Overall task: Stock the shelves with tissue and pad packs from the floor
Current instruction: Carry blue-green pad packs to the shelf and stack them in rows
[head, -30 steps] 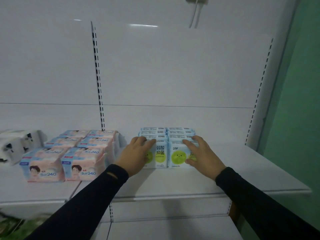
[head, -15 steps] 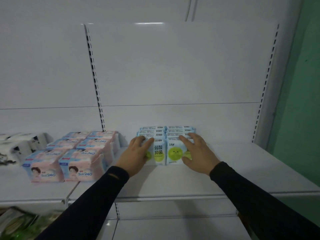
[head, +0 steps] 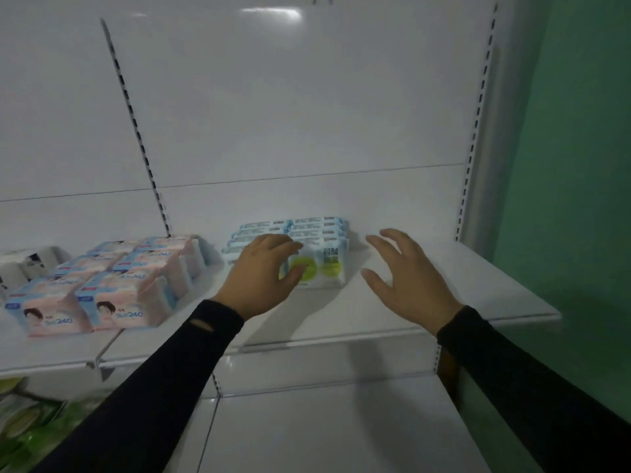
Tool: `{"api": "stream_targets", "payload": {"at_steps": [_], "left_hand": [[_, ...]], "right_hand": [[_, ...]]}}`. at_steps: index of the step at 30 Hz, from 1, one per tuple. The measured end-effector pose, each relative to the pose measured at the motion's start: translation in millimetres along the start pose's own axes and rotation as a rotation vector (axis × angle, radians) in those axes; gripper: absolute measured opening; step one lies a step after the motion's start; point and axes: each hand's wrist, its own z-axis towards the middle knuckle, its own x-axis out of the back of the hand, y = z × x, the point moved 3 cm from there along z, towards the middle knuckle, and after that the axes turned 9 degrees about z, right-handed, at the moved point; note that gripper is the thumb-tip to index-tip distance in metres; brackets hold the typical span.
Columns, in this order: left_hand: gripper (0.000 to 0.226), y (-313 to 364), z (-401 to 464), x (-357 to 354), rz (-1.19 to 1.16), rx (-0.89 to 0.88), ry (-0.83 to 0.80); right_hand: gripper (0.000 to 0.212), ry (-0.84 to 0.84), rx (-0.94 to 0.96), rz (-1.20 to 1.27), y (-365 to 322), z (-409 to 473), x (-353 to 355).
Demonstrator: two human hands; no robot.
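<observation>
Two rows of light-blue pad packs [head: 326,264] with green circles stand on the white shelf [head: 426,319], pushed toward the back panel. My left hand [head: 263,271] rests on the front left pack, fingers spread over its top and face. My right hand [head: 406,278] hovers open to the right of the packs, fingers spread, touching nothing. To the left, pink-and-blue tissue packs [head: 112,285] marked 240 sit in rows on the adjoining shelf.
White boxes [head: 24,268] stand at the far left of the shelf. Green packs [head: 24,414] lie lower left, below the shelf. A green wall [head: 573,165] borders the right. The shelf right of the pad packs is bare.
My right hand has come off the right pad pack and moved rightward, now open in the air. My left hand stays on the left pack. The view has tilted slightly.
</observation>
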Motion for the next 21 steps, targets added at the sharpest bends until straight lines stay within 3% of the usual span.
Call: {"api": "stream_targets", "payload": {"at_steps": [4,9,15,21], "left_hand": [[0.043,64,1,-12,-0.217,-0.124,0.062],[0.035,150,-10,-39,-0.482,-0.319,0.071],[0.052,249,-57,-87,-0.652,-0.593,-0.191],[0.062,357,-142,-91,-0.78,-0.851,-0.394]], "right_hand": [[0.05,0.175,-0.063,-0.073,7,-62,44],[0.05,0.277,-0.222,-0.397,0,-167,108],[0.056,0.202,-0.661,-0.76,-67,-333,180],[0.055,0.292,-0.948,-0.958,-168,-475,216]]}}
